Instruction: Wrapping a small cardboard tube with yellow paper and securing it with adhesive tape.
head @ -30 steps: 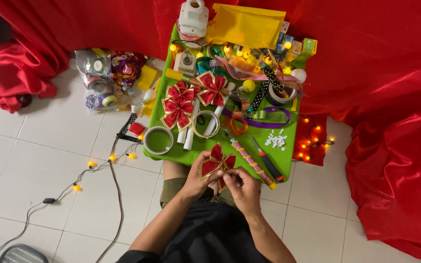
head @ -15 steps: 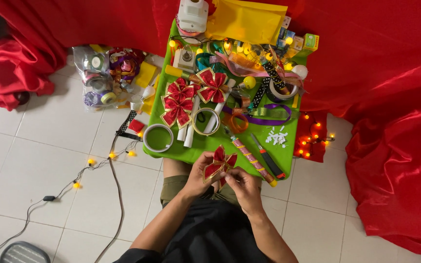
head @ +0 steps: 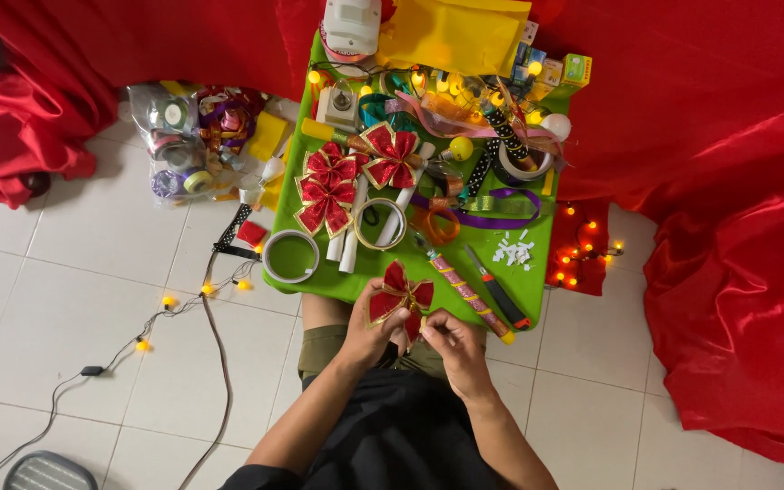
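Observation:
Both hands hold a red ribbon bow with gold edges (head: 401, 298) just off the near edge of a small green table (head: 537, 281). My left hand (head: 367, 332) grips the bow's left loops from below. My right hand (head: 451, 345) pinches its lower right part. Three finished red bows lie further up the table: one (head: 390, 154) by the centre, and two (head: 327, 189) to its left, one above the other.
On the table lie tape rolls (head: 290, 256), white tubes, a craft knife (head: 498, 289), a striped stick (head: 465, 295), ribbons, yellow paper (head: 451, 36) and lit bulbs. A bag of ribbon spools (head: 191, 145) and a light string (head: 170, 299) lie on the tiled floor left. Red satin surrounds the area.
The hands and the bow have stayed at the table's near edge. The fingers have shifted slightly on the bow.

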